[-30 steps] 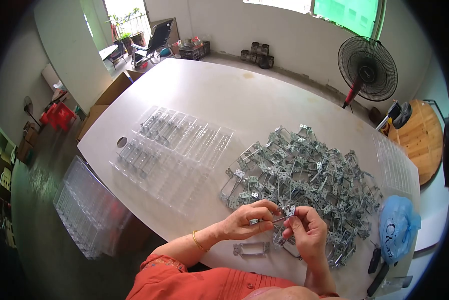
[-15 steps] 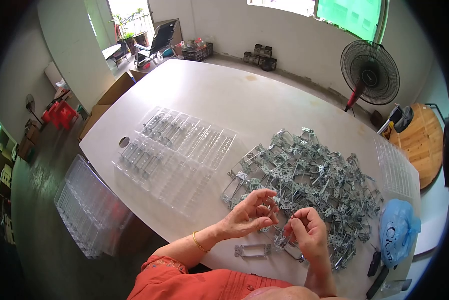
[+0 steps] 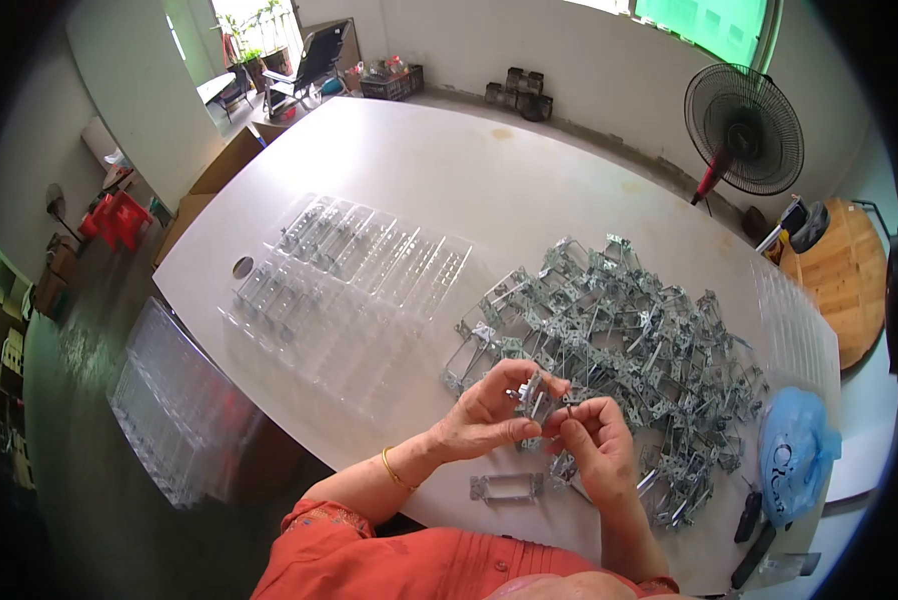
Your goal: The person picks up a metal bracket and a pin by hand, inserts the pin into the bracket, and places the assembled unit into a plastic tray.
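table: a wide pale table (image 3: 449, 190) is being used as the work surface, with the person seated at its near edge.
heap: a broad pile of metal brackets (image 3: 619, 340) is lying to the right of centre, just beyond both hands.
trays: clear plastic trays (image 3: 349, 270) are lying to the left of the heap, a few slots at the far left holding parts; more trays (image 3: 169, 410) are stacked off the table's left edge.
bag: a blue plastic bag (image 3: 794, 455) is lying at the right end.
left hand: the left hand (image 3: 484, 420) is being curled around a small bracket (image 3: 536, 398), thumb and fingers pinching it from the left.
right hand: the right hand (image 3: 594, 445) is being pressed against the same bracket from the right, fingertips closed on its edge.
relation: the bracket is being held between the two hands, above the table's near edge, the left hand carrying more of it; its long axis cannot be told.
look: the bracket is appearing as thin, grey, stamped metal.
loose frame: a flat rectangular frame (image 3: 506, 487) is lying on the table just below the hands, untouched.
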Motion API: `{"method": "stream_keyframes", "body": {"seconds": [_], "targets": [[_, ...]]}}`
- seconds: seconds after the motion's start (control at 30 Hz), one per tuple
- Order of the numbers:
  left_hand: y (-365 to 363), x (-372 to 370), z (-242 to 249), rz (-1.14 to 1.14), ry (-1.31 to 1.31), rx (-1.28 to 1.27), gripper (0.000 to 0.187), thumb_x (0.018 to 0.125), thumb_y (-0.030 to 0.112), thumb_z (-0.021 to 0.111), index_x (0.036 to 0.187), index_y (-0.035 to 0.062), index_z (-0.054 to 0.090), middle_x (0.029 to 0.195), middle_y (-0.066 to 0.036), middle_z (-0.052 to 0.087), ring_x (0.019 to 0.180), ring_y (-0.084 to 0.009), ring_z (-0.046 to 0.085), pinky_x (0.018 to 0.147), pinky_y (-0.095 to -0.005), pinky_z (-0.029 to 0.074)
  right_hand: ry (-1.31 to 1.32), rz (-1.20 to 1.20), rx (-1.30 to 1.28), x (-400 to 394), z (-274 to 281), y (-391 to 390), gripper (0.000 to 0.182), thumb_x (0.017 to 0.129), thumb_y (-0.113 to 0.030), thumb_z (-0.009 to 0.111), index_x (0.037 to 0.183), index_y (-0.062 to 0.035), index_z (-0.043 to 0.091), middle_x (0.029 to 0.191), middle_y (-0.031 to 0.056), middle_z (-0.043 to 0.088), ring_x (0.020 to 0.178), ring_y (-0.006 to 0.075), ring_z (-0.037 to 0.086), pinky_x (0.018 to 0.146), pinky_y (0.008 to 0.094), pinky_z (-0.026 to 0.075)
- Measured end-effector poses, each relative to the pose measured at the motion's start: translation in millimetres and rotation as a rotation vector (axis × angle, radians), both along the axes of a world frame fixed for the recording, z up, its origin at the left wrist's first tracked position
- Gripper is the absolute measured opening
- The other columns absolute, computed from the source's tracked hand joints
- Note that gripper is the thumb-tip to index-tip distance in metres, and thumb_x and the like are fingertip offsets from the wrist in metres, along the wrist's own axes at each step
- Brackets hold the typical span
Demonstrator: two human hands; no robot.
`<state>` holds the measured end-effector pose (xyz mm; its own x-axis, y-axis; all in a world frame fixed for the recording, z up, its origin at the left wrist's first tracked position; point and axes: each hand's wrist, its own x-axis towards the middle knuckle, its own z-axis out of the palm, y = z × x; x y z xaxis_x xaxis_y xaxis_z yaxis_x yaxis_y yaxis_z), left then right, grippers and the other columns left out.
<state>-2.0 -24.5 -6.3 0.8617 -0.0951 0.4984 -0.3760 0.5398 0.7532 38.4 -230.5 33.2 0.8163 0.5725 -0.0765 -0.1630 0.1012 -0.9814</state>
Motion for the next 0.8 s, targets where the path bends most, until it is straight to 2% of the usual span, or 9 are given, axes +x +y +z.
{"method": "stream_keyframes", "body": {"seconds": [0.17, 0.23, 0.27, 0.4, 0.57, 0.63, 0.67, 0.7, 0.8], "targets": [[-3.9, -2.2, 0.5, 0.012, 0.026, -0.022, 0.06, 0.093, -0.003, 0.071, 0.143, 0.0095, 0.041, 0.145, -0.014, 0.053, 0.141, -0.0226, 0.046, 0.112, -0.0376, 0.045, -0.005, -0.093, 0.023, 3.2, 3.1, 0.3, 0.014, 0.104, -0.012, 0.062, 0.11, -0.0027, 0.052, 0.099, 0.0088, 0.068, 0.082, 0.0144, 0.068, 0.076, 0.0286, 0.057], [-6.0, -4.5, 5.8, 0.0, 0.05, 0.021, 0.059, 0.093, -0.003, 0.07, 0.141, 0.0097, 0.039, 0.142, -0.019, 0.055, 0.145, -0.0316, 0.043, 0.12, -0.0489, 0.033, 0.002, -0.097, 0.026, 2.0, 2.1, 1.2, 0.014, 0.104, -0.011, 0.062, 0.11, -0.0025, 0.052, 0.097, 0.0083, 0.068, 0.08, 0.0142, 0.068, 0.073, 0.0283, 0.057], [-4.2, -4.6, 5.3, 0.05, 0.039, 0.149, 0.057, 0.093, 0.0, 0.072, 0.14, 0.0095, 0.04, 0.142, -0.018, 0.055, 0.144, -0.0312, 0.045, 0.118, -0.0478, 0.035, -0.012, -0.121, 0.037, 0.5, 4.7, 2.3, 0.014, 0.104, -0.01, 0.062, 0.109, -0.0025, 0.052, 0.096, 0.0083, 0.068, 0.08, 0.0141, 0.068, 0.072, 0.0287, 0.057], [-4.7, -1.5, 7.9, 0.081, -0.006, 0.211, 0.058, 0.092, 0.004, 0.075, 0.14, 0.0074, 0.042, 0.143, -0.018, 0.054, 0.141, -0.0302, 0.048, 0.115, -0.048, 0.04, -0.099, -0.178, 0.037, 3.9, 4.5, -2.1, 0.012, 0.103, -0.007, 0.062, 0.109, -0.0034, 0.052, 0.097, 0.0069, 0.066, 0.079, 0.0132, 0.067, 0.07, 0.0283, 0.057], [-3.4, -4.3, 9.6, -0.058, 0.161, 0.031, 0.069, 0.091, 0.016, 0.078, 0.145, 0.005, 0.037, 0.146, -0.018, 0.051, 0.14, -0.0306, 0.049, 0.114, -0.0498, 0.042, -0.347, -0.289, -0.037, 13.6, 5.4, -9.9, 0.013, 0.102, -0.004, 0.063, 0.108, -0.0043, 0.052, 0.098, 0.0054, 0.063, 0.077, 0.0108, 0.063, 0.069, 0.0256, 0.055], [-1.7, -5.9, 7.5, -0.21, 0.314, -0.136, 0.064, 0.096, 0.024, 0.073, 0.145, 0.0043, 0.036, 0.147, -0.019, 0.051, 0.137, -0.0327, 0.052, 0.113, -0.0509, 0.042, -0.386, -0.316, -0.075, 13.1, 7.5, -9.4, 0.014, 0.101, -0.002, 0.063, 0.109, -0.0038, 0.052, 0.097, 0.005, 0.062, 0.077, 0.0097, 0.061, 0.07, 0.0242, 0.053], [-1.7, -5.2, 6.7, -0.156, 0.303, -0.073, 0.055, 0.101, 0.032, 0.065, 0.141, 0.0036, 0.039, 0.143, -0.021, 0.055, 0.127, -0.034, 0.061, 0.106, -0.0494, 0.049, -0.457, -0.312, -0.113, 13.5, 7.4, -9.8, 0.014, 0.1, -0.001, 0.064, 0.108, -0.0034, 0.053, 0.097, 0.0049, 0.062, 0.078, 0.0093, 0.061, 0.07, 0.0237, 0.053], [0.5, -5.3, 8.2, -0.18, 0.315, -0.086, 0.055, 0.101, 0.032, 0.065, 0.141, 0.0036, 0.039, 0.143, -0.021, 0.055, 0.127, -0.034, 0.061, 0.106, -0.0494, 0.049, -0.525, -0.312, -0.159, 13.0, 7.5, -11.5, 0.013, 0.1, 0.001, 0.064, 0.108, -0.003, 0.054, 0.098, 0.0048, 0.062, 0.078, 0.0089, 0.061, 0.071, 0.0232, 0.052], [0.7, -5.6, 13.1, -0.154, 0.501, 0.02, 0.037, 0.106, 0.033, 0.055, 0.124, 0.0013, 0.048, 0.129, -0.023, 0.063, 0.108, -0.0322, 0.071, 0.089, -0.0422, 0.059, -0.548, -0.271, -0.158, 13.8, 4.4, -12.8, 0.014, 0.098, 0.002, 0.066, 0.107, -0.0019, 0.056, 0.097, 0.0049, 0.063, 0.079, 0.0082, 0.063, 0.071, 0.0229, 0.053]]}}
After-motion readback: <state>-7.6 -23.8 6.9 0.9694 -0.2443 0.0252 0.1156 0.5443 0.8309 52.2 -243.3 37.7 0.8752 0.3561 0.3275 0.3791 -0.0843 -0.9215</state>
